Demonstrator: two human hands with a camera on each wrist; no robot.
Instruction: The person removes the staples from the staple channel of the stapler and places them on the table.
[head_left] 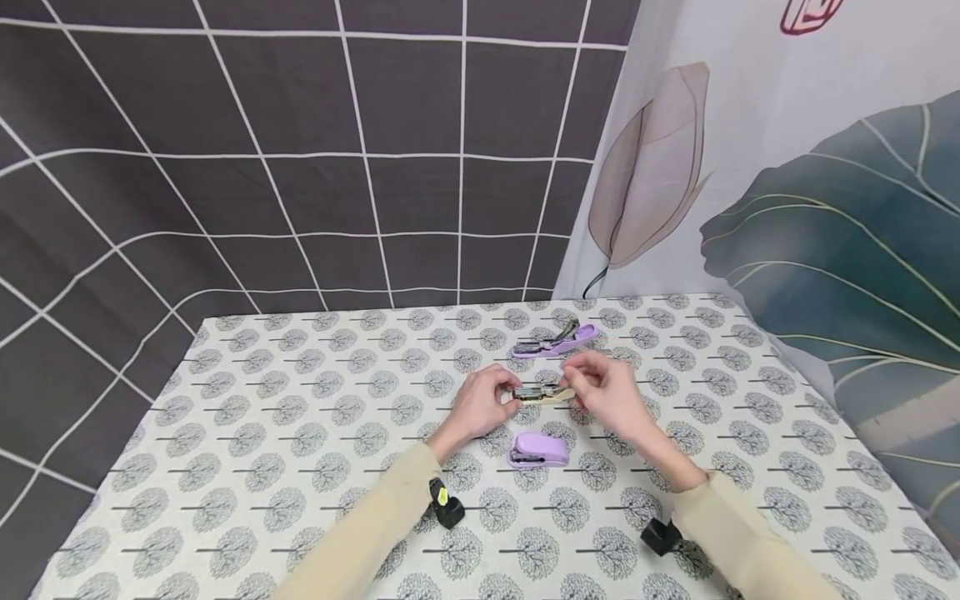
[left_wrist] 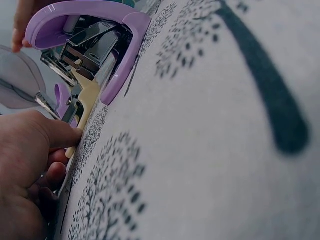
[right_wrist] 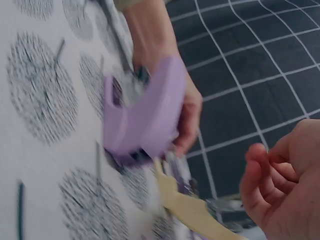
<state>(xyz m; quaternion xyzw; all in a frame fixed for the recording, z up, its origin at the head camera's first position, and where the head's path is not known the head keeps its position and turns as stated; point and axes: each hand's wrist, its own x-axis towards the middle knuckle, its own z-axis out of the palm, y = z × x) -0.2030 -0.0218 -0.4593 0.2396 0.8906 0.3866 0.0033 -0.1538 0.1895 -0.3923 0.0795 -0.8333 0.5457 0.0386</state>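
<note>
My left hand (head_left: 480,403) pinches the left end of a cream stapler (head_left: 551,400) whose metal parts lie exposed, its base low against the cloth. My right hand (head_left: 609,398) hovers by that stapler's right end. In the right wrist view its thumb and fingers (right_wrist: 257,167) are bent together, apart from the cream base; whether they pinch something small cannot be made out. Nearer the person, a purple stapler (head_left: 546,448) sits upright with its cover down. Behind the hands lies another purple stapler (head_left: 579,336), opened out, with its metal magazine (head_left: 562,333) raised.
A white cloth with tree prints (head_left: 300,433) covers the table. Behind it hangs a dark curtain with white grid lines (head_left: 300,192), and a leaf-patterned curtain (head_left: 750,208) hangs at the right. Black cameras (head_left: 448,510) are worn on both wrists.
</note>
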